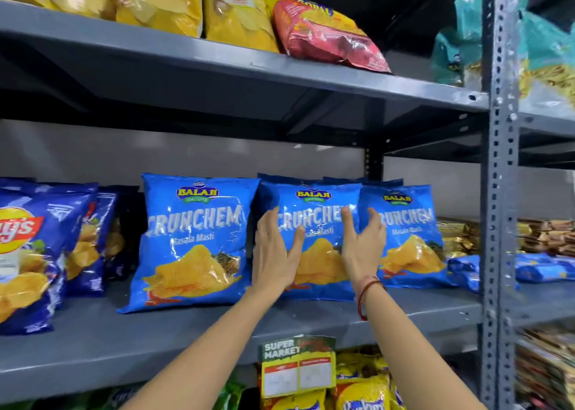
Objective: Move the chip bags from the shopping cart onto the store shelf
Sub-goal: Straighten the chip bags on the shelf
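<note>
Three light-blue Balaji Crunchem chip bags stand upright in a row on the middle grey shelf [130,344]. My left hand [273,254] lies flat against the left side of the middle bag [317,210], fingers spread. My right hand [362,246], with a red thread on the wrist, presses on the same bag's right side, next to the right bag [410,238]. The left bag [193,241] stands free of both hands. Neither hand wraps around the bag. The shopping cart is out of view.
Dark-blue Lay's bags [34,254] fill the shelf's left end. Yellow Lay's bags [233,8] and a red bag [326,33] lie on the upper shelf. A perforated grey upright [499,191] stands at right. A supermarket price tag [298,366] hangs on the shelf's front edge.
</note>
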{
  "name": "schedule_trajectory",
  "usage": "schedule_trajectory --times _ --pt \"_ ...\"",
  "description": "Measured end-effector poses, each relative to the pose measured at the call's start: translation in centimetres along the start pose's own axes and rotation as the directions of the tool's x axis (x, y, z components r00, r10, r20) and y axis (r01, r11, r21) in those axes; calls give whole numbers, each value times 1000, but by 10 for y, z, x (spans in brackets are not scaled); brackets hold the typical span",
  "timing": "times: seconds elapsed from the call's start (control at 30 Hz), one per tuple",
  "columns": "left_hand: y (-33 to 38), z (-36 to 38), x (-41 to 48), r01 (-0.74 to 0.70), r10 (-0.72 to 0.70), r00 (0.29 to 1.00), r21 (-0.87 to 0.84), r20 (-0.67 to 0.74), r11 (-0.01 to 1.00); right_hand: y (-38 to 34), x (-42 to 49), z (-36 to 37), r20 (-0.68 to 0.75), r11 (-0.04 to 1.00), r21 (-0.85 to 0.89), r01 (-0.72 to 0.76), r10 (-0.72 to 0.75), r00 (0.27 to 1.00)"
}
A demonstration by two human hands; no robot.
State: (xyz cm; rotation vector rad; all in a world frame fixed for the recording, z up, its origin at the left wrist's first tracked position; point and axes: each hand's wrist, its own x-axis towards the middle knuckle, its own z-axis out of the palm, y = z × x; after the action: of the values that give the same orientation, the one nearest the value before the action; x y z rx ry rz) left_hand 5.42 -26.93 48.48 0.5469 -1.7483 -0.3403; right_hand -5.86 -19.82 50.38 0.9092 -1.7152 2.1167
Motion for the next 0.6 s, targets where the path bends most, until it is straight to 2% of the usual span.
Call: schedule_trajectory --times 0.1,0.2,0.27,0.43,0.6 --pt "-3 14 1 244 -242 969 -65 40 968 19 12 -5 149 987 27 -158 152 977" --pt "-3 20 5 449 -448 893 -145 39 882 26 19 -1 276 980 18 -198 186 943" --pt "0 22 4 439 -446 895 -145 -16 887 27 21 3 277 982 42 -184 165 946" --pt "3 32 -1 288 -300 949 -112 -101 951 34 25 8 234 977 162 -139 99 967" --pt "-4 36 -4 276 -273 953 4 -132 961 45 27 14 228 977 175 -119 77 971"
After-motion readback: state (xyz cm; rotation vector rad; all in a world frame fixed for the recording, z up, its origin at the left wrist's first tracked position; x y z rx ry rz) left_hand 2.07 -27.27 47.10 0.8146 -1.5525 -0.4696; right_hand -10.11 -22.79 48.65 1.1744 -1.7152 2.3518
